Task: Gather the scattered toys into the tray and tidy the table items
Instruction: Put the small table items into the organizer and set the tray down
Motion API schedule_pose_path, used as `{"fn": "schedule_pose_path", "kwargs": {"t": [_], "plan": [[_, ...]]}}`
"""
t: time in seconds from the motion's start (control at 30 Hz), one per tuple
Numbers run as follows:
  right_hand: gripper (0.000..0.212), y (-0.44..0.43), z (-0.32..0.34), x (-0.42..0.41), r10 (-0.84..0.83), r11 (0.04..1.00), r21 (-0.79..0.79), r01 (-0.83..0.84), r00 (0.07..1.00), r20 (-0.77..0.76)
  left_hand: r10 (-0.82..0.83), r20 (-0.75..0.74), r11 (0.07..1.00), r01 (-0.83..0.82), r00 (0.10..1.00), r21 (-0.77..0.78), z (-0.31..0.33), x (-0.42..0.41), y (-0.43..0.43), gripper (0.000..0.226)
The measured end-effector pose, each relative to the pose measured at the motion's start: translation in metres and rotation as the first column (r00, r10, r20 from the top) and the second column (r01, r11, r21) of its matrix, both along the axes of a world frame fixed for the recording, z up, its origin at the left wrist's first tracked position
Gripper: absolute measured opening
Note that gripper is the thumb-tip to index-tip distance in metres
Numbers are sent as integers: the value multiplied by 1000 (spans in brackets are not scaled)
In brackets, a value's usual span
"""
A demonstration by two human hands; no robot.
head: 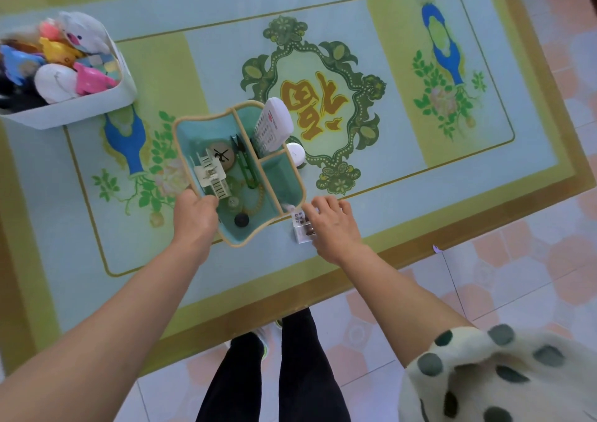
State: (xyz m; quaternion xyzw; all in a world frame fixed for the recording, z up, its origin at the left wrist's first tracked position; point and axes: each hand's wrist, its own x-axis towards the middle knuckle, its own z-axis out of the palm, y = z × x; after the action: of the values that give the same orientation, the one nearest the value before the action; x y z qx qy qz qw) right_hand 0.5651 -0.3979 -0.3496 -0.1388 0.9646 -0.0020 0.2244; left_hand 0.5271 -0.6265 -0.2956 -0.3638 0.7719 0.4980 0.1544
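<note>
The toys are piled in the white tray, which sits at the far left corner of the table, well apart from both my hands. In the middle of the table stands the teal organizer. My left hand grips its near left rim, fingers curled over the edge into the big compartment, where green scissors lie among small bits. A remote leans in the far compartment, and a white jar stands just beside the organizer's right wall. My right hand is on a small box lying next to the organizer's near right corner. My thumb touches the box, but I cannot tell whether I am gripping it.
</note>
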Motion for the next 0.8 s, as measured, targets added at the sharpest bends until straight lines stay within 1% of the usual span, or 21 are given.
{"fn": "schedule_pose_path", "kwargs": {"t": [0.13, 0.2, 0.27, 0.33, 0.4, 0.47, 0.57, 0.63, 0.7, 0.8], "plan": [[55, 11, 0, -2, -67, 997, -40, 67, 998, -10, -13, -15, 1000, 13, 1000, 15, 0, 2, 0, 11], [54, 19, 10, -5, -156, 982, -116, 150, 987, -42, -4, -16, 1000, 4, 1000, 29, 0, 2, 0, 15], [56, 26, 28, -11, -256, 944, -234, 232, 963, -79, 10, -23, 999, -9, 1000, 35, 2, 1, 1, 19], [55, 32, 51, -19, -366, 852, -428, 300, 927, -78, 17, -28, 999, -16, 999, 34, 5, 1, 3, 19], [53, 34, 77, -26, -457, 710, -622, 329, 888, -52, 14, -28, 999, -13, 999, 30, 8, 0, 4, 19], [55, 33, 103, -31, -507, 584, -745, 322, 861, -26, 5, -24, 999, -4, 1000, 41, 11, -1, 5, 20], [61, 28, 139, -39, -502, 412, -865, 287, 863, 47, 13, -17, 998, -12, 1000, 66, 15, -3, 9, 20], [63, 20, 155, -43, -437, 330, -914, 237, 896, 75, 21, -18, 998, -20, 1000, 62, 17, -5, 11, 16], [64, 12, 162, -46, -354, 305, -932, 194, 932, 78, 28, -23, 998, -27, 999, 57, 18, -6, 14, 15], [63, 2, 160, -51, -289, 330, -923, 199, 952, 102, 32, -28, 997, -30, 999, 76, 21, -8, 17, 18]]}}
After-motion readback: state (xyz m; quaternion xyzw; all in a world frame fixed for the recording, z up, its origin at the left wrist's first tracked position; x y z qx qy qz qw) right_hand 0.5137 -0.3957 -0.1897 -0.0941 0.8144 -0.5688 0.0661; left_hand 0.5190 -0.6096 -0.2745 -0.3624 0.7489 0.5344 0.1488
